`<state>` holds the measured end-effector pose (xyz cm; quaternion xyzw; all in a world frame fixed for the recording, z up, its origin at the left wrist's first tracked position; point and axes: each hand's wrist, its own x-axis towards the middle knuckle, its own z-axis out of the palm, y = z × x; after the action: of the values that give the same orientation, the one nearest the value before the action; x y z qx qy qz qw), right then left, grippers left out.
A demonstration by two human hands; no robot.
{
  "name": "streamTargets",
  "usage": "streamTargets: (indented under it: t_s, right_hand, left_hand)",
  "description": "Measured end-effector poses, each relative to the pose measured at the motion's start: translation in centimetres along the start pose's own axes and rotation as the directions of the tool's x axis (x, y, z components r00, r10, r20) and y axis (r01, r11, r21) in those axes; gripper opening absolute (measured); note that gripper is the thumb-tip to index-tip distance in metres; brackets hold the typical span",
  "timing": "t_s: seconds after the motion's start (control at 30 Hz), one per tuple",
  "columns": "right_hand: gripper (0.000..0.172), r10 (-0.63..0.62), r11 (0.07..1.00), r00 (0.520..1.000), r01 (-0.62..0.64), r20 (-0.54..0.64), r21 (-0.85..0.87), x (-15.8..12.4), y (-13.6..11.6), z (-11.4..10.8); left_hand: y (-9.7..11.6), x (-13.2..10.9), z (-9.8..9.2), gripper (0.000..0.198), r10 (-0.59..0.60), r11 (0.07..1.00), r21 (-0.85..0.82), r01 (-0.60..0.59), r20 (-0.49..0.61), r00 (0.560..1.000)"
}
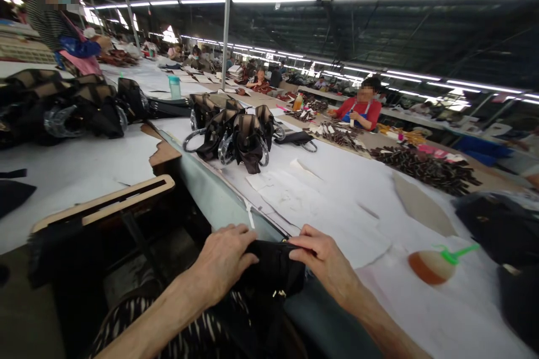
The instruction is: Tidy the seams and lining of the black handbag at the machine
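A black bag (273, 269) hangs between my two hands at the table's near edge, above my lap. My left hand (225, 261) is closed over its upper left edge, fingers on the far side and thumb on the near side. With thumb and fingers, my right hand (322, 255) pinches the bag's upper right corner. Small gold-coloured metal parts show low on the bag's front. Its lower part falls into shadow and is hard to make out. Ahead on the white-covered table (320, 202) stands a cluster of dark handbags (246, 137) with plastic-wrapped handles.
A plastic bottle of amber liquid with a green spout (433, 266) lies to the right, beside black pieces (501, 224). A slotted wooden board (105, 199) juts out at left. More bags (96, 104) and a teal-capped bottle (174, 88) stand behind. A co-worker in red (362, 109) sits across.
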<state>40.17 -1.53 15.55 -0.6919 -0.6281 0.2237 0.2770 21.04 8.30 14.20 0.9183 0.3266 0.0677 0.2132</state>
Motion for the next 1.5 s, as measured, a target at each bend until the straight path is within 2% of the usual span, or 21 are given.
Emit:
streamTargets:
  t_s: [0.07,0.13,0.2,0.33,0.43,0.63,0.9,1.1,1.3,1.5]
  right_hand:
    - [0.013,0.078,0.982,0.996,-0.084,0.043,0.167,-0.1,-0.1,-0.2]
    - [0.01,0.155,0.932,0.985,-0.172,0.078,0.318,-0.3,-0.2,-0.3]
    - [0.009,0.19,0.899,0.978,-0.208,0.085,0.386,-0.4,-0.3,-0.3]
    - [0.015,0.24,0.912,0.969,-0.248,0.065,0.327,-0.1,-0.3,-0.2]
    - [0.024,0.271,0.923,0.962,-0.271,0.041,0.274,0.2,-0.1,-0.1]
    - [0.02,0.235,0.881,0.957,-0.283,0.169,0.379,0.2,0.2,-1.0]
    - [0.019,0.194,0.853,0.96,-0.266,0.201,0.448,-0.5,1.0,-1.6]
    - [0.023,0.212,0.739,0.938,-0.338,0.274,0.582,-0.4,1.8,-1.6]
    - [0.016,0.257,0.872,0.951,-0.304,0.169,0.383,0.7,0.3,-0.8]
    - [0.017,0.117,0.853,0.974,-0.199,0.194,0.483,0.3,1.3,-1.2]
  left_hand:
    - [2.0,1.3,-0.2,0.018,0.099,0.995,-0.022,-0.098,0.048,0.994]
    - [3.5,2.2,-0.1,0.019,0.112,0.994,-0.016,-0.111,0.108,0.988]
    - [4.3,2.6,0.3,0.024,0.101,0.994,0.034,-0.105,0.117,0.988]
    - [4.7,2.6,1.3,0.025,0.072,0.988,0.13,-0.082,0.074,0.995]
    - [4.7,2.4,1.6,0.029,0.03,0.991,0.129,-0.04,0.078,0.997]
    - [5.1,2.0,2.0,0.03,0.006,0.993,0.12,-0.012,0.049,0.999]
    - [5.2,2.1,1.7,0.03,-0.009,0.995,0.098,0.003,0.068,0.998]
    - [4.9,2.1,1.8,0.029,-0.004,0.996,0.092,0.0,0.043,0.999]
    - [4.9,2.5,1.7,0.03,-0.011,0.995,0.1,0.007,0.045,0.999]
    - [4.5,2.5,1.9,0.03,-0.015,0.997,0.08,0.013,0.025,1.0]
